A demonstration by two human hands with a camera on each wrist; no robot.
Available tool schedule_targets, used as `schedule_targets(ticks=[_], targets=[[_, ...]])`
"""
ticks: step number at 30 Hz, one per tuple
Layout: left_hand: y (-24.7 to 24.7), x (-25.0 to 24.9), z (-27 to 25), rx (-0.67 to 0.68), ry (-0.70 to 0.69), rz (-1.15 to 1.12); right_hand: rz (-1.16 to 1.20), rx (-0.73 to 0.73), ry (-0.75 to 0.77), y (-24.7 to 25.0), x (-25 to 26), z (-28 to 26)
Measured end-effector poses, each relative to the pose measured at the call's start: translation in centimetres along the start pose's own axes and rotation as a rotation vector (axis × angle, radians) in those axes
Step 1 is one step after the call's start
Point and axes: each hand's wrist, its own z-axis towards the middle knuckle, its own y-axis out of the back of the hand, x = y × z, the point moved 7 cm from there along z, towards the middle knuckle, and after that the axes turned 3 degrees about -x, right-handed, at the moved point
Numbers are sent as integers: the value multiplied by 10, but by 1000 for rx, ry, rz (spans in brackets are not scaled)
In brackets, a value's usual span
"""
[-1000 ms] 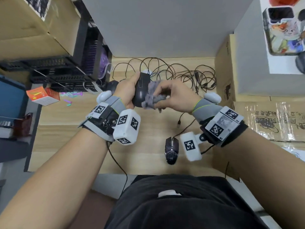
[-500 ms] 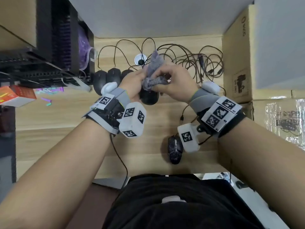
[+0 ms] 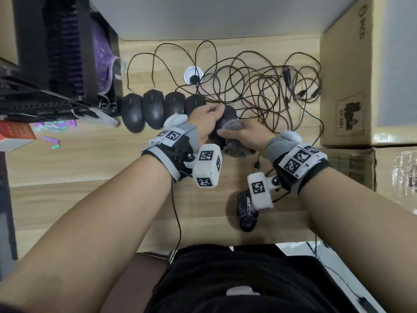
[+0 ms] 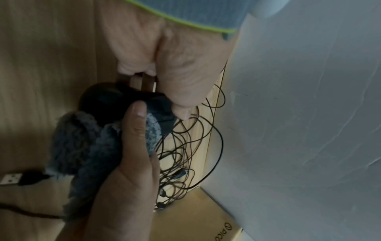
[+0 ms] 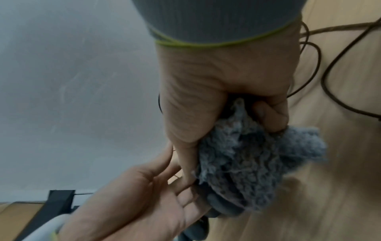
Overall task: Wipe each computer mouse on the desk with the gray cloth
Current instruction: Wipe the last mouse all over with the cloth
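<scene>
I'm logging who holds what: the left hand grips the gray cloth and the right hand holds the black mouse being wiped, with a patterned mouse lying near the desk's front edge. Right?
Hands are swapped. The left wrist view shows the left hand gripping the black mouse; the right wrist view shows the right hand clutching the gray cloth. The patterned mouse does lie near the desk's front edge.

Both forearms reach forward, hands meeting at the middle.

The left hand (image 3: 204, 123) curls around a black mouse (image 4: 123, 101), thumb down one side — its fingers are mostly hidden, so the exact grip is unclear. The right hand (image 3: 244, 137) bunches the gray cloth (image 5: 253, 161) in curled fingers, thumb laid straight along it — pressing it against the mouse. Both wrists wear gray bands.
</scene>
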Motion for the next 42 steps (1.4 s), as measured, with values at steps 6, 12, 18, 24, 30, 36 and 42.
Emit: schedule_targets(ticks=[6, 12, 18, 24, 30, 36, 42], targets=[[16, 14, 10, -96, 57, 24, -230, 118, -205, -7, -30, 19], [29, 18, 21, -210, 4, 124, -227, -36, -139, 1, -11, 47], [34, 18, 25, -198, 2, 181, -236, -214, -18, 16, 22, 64], [37, 18, 29, -189, 5, 178, -363, -260, 61, 10, 34, 64], [37, 16, 29, -152, -41, 163, -493, -252, 41, -2, 29, 58], [33, 19, 29, -125, -35, 162, -436, -370, -15, 1, 21, 51], [33, 24, 23, -80, 1, 101, -228, -271, -37, 8, 20, 46]])
